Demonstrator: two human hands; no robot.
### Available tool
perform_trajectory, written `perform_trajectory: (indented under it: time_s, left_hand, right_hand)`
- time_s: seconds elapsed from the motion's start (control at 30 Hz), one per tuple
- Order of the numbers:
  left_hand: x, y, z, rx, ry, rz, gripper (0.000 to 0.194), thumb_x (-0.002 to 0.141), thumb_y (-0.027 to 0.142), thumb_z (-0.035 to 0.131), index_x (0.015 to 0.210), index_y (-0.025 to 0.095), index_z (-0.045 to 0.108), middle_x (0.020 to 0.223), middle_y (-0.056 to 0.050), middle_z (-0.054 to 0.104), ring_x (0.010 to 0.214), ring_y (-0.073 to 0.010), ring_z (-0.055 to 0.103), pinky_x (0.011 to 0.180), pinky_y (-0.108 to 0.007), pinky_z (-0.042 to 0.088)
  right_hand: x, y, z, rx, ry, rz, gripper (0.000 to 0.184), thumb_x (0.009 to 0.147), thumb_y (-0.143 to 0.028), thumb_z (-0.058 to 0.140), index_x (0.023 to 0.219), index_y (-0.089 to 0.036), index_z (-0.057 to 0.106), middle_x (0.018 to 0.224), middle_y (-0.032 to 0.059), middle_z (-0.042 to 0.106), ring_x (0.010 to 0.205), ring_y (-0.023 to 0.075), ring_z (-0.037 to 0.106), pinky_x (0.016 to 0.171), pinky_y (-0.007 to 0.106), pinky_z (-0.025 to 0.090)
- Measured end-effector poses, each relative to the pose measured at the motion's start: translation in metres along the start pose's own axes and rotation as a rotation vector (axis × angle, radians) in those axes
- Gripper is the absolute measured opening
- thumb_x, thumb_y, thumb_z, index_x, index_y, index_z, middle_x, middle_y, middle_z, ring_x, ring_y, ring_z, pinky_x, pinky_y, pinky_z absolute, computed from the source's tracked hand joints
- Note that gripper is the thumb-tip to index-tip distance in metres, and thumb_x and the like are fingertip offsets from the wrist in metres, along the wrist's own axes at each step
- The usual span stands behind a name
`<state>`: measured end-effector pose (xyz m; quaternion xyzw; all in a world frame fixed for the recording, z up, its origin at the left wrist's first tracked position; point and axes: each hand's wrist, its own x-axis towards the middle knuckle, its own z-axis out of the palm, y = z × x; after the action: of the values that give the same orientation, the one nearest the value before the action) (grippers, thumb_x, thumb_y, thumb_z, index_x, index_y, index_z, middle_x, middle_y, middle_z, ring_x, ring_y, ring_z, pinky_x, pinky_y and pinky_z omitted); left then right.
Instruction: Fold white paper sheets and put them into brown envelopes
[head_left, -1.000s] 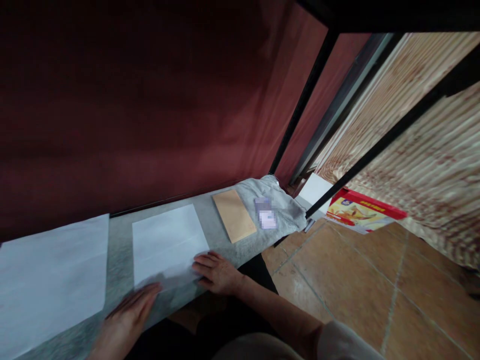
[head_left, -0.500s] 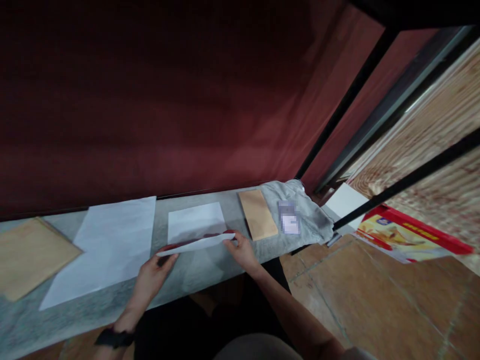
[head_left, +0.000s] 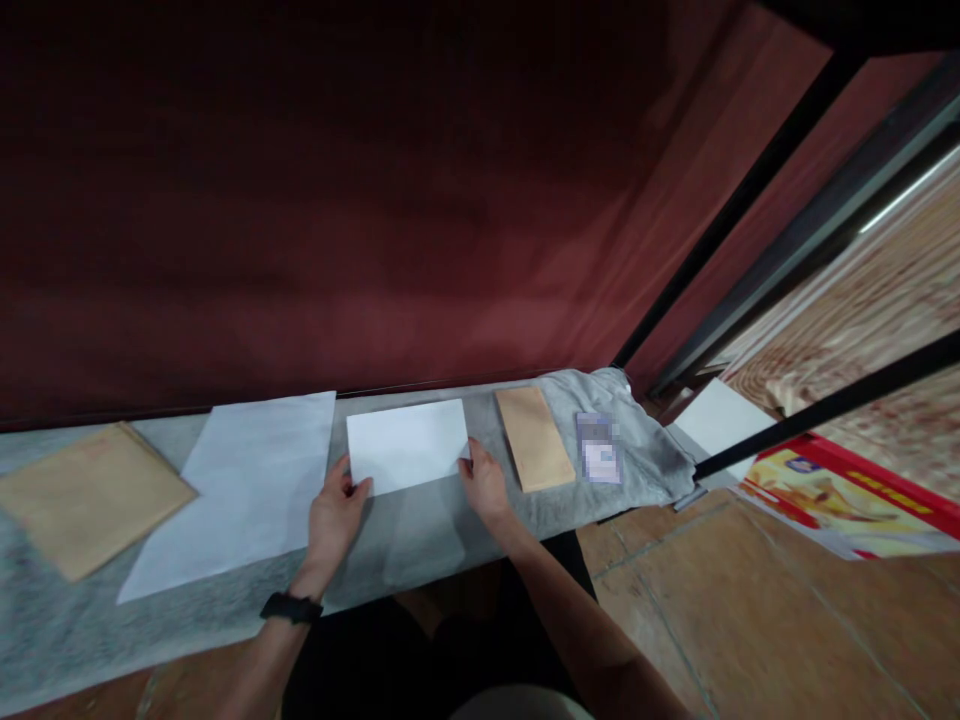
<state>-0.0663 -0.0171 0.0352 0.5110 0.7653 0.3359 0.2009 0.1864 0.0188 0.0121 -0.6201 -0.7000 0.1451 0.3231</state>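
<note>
A white sheet of paper (head_left: 407, 445), small and rectangular, is between my two hands on the grey cloth. My left hand (head_left: 337, 510) pinches its lower left corner, thumb on top and fingers curled at the side. At the lower right edge my right hand (head_left: 484, 483) grips it, fingers partly hidden. The paper looks flat, and whatever lies beneath it is covered. To the right of my right hand is a brown envelope (head_left: 534, 438). A larger white sheet (head_left: 247, 480) spreads out left of my left hand.
Brown envelopes or papers (head_left: 97, 495) overlap the large sheet at far left. A blurred-out small item (head_left: 600, 448) lies on the grey cloth (head_left: 652, 450) at right. Black metal bars (head_left: 750, 200) slant past the right end. A red and yellow box (head_left: 847, 490) rests on the tiled floor.
The held paper has gone from tilted, nearly edge-on, to flat, and it now covers the other white sheet that lay on the cloth. My view has shifted slightly left.
</note>
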Motion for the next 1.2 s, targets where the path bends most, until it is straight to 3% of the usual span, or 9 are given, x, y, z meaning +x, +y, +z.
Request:
perform_trajectory:
  time_s: [0.17, 0.27, 0.37, 0.5, 0.6, 0.67, 0.77, 1.0, 1.2]
  left_hand:
    - [-0.002, 0.006, 0.001, 0.073, -0.024, 0.015, 0.070, 0.085, 0.038, 0.054, 0.150, 0.014, 0.041, 0.088, -0.005, 0.071, 0.076, -0.0234, 0.068, 0.071, -0.034, 0.052]
    - [-0.007, 0.006, 0.000, 0.171, -0.056, 0.055, 0.063, 0.089, 0.034, 0.049, 0.149, 0.015, 0.043, 0.103, -0.010, 0.071, 0.085, -0.0247, 0.069, 0.077, -0.036, 0.053]
    - [-0.014, 0.010, 0.002, 0.344, -0.006, 0.138, 0.058, 0.093, 0.033, 0.044, 0.148, 0.014, 0.046, 0.124, -0.017, 0.064, 0.105, -0.0300, 0.065, 0.089, -0.042, 0.052]
    - [-0.018, 0.027, 0.020, 0.468, 0.040, 0.325, 0.053, 0.096, 0.027, 0.037, 0.146, 0.014, 0.049, 0.152, -0.020, 0.047, 0.138, -0.0338, 0.045, 0.111, -0.051, 0.039]
    - [-0.014, 0.037, 0.043, 0.474, -0.065, 0.399, 0.054, 0.098, 0.027, 0.032, 0.148, 0.011, 0.046, 0.160, -0.019, 0.037, 0.149, -0.0338, 0.031, 0.120, -0.053, 0.027]
    - [-0.011, 0.038, 0.055, 0.476, -0.109, 0.387, 0.056, 0.098, 0.026, 0.030, 0.149, 0.008, 0.044, 0.161, -0.020, 0.035, 0.151, -0.0333, 0.028, 0.121, -0.053, 0.023]
    - [-0.008, 0.029, 0.062, 0.480, -0.077, 0.343, 0.060, 0.099, 0.030, 0.030, 0.151, 0.003, 0.038, 0.161, -0.023, 0.033, 0.152, -0.0331, 0.026, 0.123, -0.051, 0.021]
    - [-0.011, 0.009, 0.056, 0.473, 0.035, 0.257, 0.065, 0.099, 0.038, 0.030, 0.154, 0.003, 0.034, 0.159, -0.023, 0.035, 0.152, -0.0328, 0.027, 0.123, -0.051, 0.023]
    - [-0.021, 0.005, 0.041, 0.491, 0.067, 0.270, 0.061, 0.099, 0.037, 0.033, 0.149, 0.002, 0.042, 0.156, -0.023, 0.042, 0.149, -0.0333, 0.032, 0.123, -0.050, 0.023]
  right_hand:
    - [-0.001, 0.003, 0.003, -0.093, -0.022, 0.006, 0.046, 0.096, -0.019, 0.050, 0.142, -0.015, 0.050, 0.104, 0.0120, 0.073, 0.093, 0.0259, 0.069, 0.089, 0.039, 0.056]
    - [-0.004, 0.005, 0.002, -0.124, -0.017, -0.033, 0.045, 0.096, -0.016, 0.048, 0.141, -0.015, 0.052, 0.113, 0.0141, 0.070, 0.102, 0.0271, 0.066, 0.096, 0.042, 0.052]
    - [-0.002, 0.000, 0.001, -0.169, -0.025, -0.054, 0.047, 0.095, -0.015, 0.047, 0.142, -0.013, 0.051, 0.123, 0.0181, 0.065, 0.115, 0.0308, 0.059, 0.103, 0.050, 0.045]
    - [0.006, -0.022, 0.014, -0.150, -0.106, -0.183, 0.047, 0.100, -0.022, 0.045, 0.147, -0.016, 0.047, 0.147, 0.0169, 0.051, 0.134, 0.0299, 0.046, 0.110, 0.050, 0.039]
    - [0.012, -0.036, 0.033, -0.125, -0.165, -0.300, 0.045, 0.105, -0.030, 0.042, 0.147, -0.019, 0.048, 0.156, 0.0103, 0.044, 0.143, 0.0261, 0.040, 0.116, 0.046, 0.034]
    - [0.013, -0.038, 0.045, -0.150, -0.186, -0.321, 0.044, 0.105, -0.034, 0.042, 0.146, -0.020, 0.050, 0.157, 0.0089, 0.044, 0.145, 0.0259, 0.039, 0.118, 0.047, 0.031]
    - [0.014, -0.031, 0.052, -0.203, -0.165, -0.299, 0.048, 0.104, -0.038, 0.047, 0.149, -0.020, 0.048, 0.158, 0.0112, 0.041, 0.146, 0.0269, 0.037, 0.120, 0.050, 0.028]
    - [0.014, -0.010, 0.042, -0.274, -0.127, -0.214, 0.057, 0.103, -0.038, 0.048, 0.154, -0.012, 0.039, 0.159, 0.0184, 0.035, 0.147, 0.0304, 0.036, 0.120, 0.052, 0.027]
    - [0.010, -0.006, 0.039, -0.317, -0.098, -0.232, 0.056, 0.105, -0.037, 0.044, 0.154, -0.010, 0.039, 0.158, 0.0198, 0.036, 0.146, 0.0318, 0.037, 0.119, 0.052, 0.027]
